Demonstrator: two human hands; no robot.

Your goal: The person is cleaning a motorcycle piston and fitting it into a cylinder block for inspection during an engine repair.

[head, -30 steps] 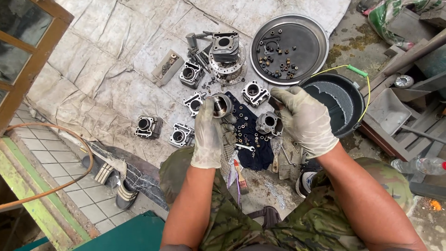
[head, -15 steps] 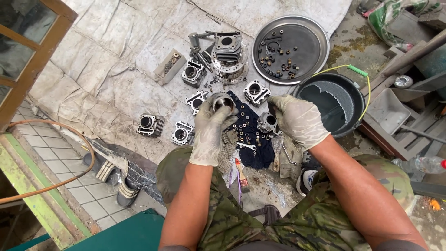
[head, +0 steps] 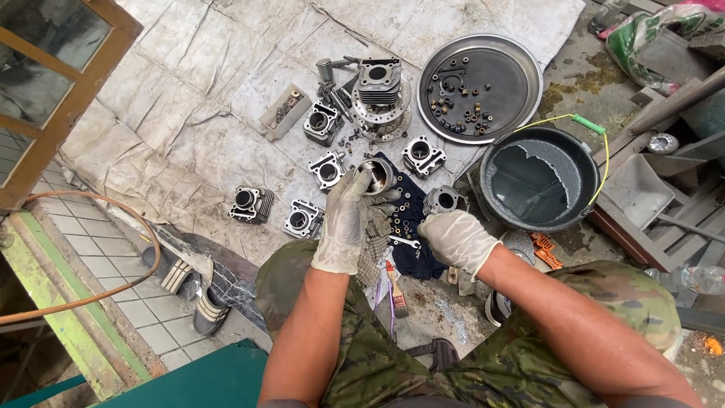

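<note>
Head view: a squatting person in camouflage trousers is seen from above, both hands in pale gloves, over a worn tarpaulin (head: 189,113) spread on the ground.
Left hand (head: 349,223): its grip is closed around a round metal cylinder sleeve (head: 375,175), the fingers wrapped about the outer wall, the open bore turned up toward the camera.
Right hand (head: 455,240): it is curled loosely over a dark blue cloth (head: 411,227); whether anything is pinched in its grip cannot be told.
Where the sleeve is: it is held just above the blue cloth, between a finned engine block (head: 327,171) on one side and another block (head: 422,156) on the other.
Weight: the sleeve is judged to be solid metal and heavy for its bulk.
Stiffness: it is judged rigid; no give is to be expected under the fingers.
Surface: a smooth, possibly oily wall is likely, so slipping in thin gloves is a risk.
Fragility: the bore edge could be nicked if it were dropped on other metal.
Where to hold: the outer wall is best clasped all round, with fingers kept off the inner bore.
Nearby: a round steel tray (head: 521,60) with small nuts and rings, and a black bucket (head: 495,200) of grey liquid, are set beyond the hands.
</note>
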